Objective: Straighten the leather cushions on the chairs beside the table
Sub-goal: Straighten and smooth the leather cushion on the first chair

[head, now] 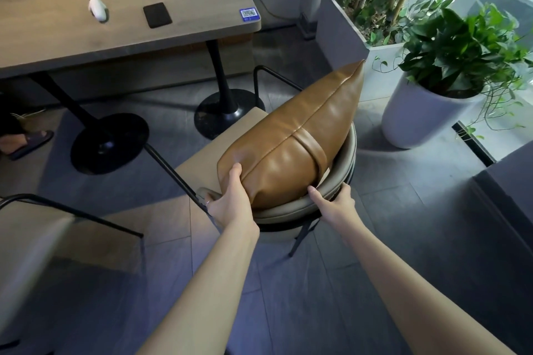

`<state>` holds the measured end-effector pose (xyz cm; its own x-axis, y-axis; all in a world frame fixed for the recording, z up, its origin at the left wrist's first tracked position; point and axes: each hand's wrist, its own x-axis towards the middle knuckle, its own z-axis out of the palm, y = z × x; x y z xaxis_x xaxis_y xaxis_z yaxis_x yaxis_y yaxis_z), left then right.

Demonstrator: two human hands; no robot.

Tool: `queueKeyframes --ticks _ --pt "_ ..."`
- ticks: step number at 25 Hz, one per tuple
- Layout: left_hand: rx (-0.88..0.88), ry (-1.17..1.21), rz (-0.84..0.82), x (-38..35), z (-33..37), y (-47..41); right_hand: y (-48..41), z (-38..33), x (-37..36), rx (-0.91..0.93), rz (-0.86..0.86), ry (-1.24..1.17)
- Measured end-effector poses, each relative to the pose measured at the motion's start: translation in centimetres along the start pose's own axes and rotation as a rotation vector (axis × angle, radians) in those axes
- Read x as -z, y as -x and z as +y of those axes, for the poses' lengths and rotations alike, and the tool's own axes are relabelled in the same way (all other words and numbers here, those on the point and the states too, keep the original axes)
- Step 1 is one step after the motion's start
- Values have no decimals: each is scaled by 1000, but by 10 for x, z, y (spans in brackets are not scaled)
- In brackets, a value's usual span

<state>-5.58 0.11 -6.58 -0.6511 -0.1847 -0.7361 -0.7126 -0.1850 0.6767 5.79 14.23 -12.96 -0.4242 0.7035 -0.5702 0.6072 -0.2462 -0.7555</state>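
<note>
A brown leather cushion [300, 138] stands on edge on a chair [291, 207], leaning against its curved grey backrest, one corner pointing up and away. My left hand [230, 199] grips the cushion's near left corner, thumb on top. On the backrest rim, my right hand [334, 202] has its thumb touching the cushion's lower right edge and its fingers curled behind the rim. The chair's tan seat [222, 141] shows to the cushion's left. Beside the grey table [129, 34], a second chair [37, 242] at lower left shows no cushion.
A white device [98, 7], a black wallet-like item [157, 14] and a blue QR sticker [248, 14] lie on the table. Two black pedestal bases [109, 143] stand under it. A white pot plant [427, 115] and a planter box [357, 37] crowd the right. A sandalled foot [26, 141] is at left.
</note>
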Motion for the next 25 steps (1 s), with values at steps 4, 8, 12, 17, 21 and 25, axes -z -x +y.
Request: queueKeyframes --ticks 4,8,12,17,21,25 --pt "-32 -56 -19 -1 30 -28 -4 -17 -34 -3 17 -27" --pt "-59 -79 -61 1 63 -56 -5 -33 -70 -32 20 -25" --pt "-99 -91 -76 3 102 -92 -9 -54 -113 -54 39 9" --pt "-148 -110 -68 4 146 -133 -17 -80 -161 -59 31 66" --pt "-172 -131 -64 4 181 -167 -22 -101 -198 -78 21 114" --pt "-198 -134 -73 5 209 -194 -25 -120 -226 -104 -1 150"
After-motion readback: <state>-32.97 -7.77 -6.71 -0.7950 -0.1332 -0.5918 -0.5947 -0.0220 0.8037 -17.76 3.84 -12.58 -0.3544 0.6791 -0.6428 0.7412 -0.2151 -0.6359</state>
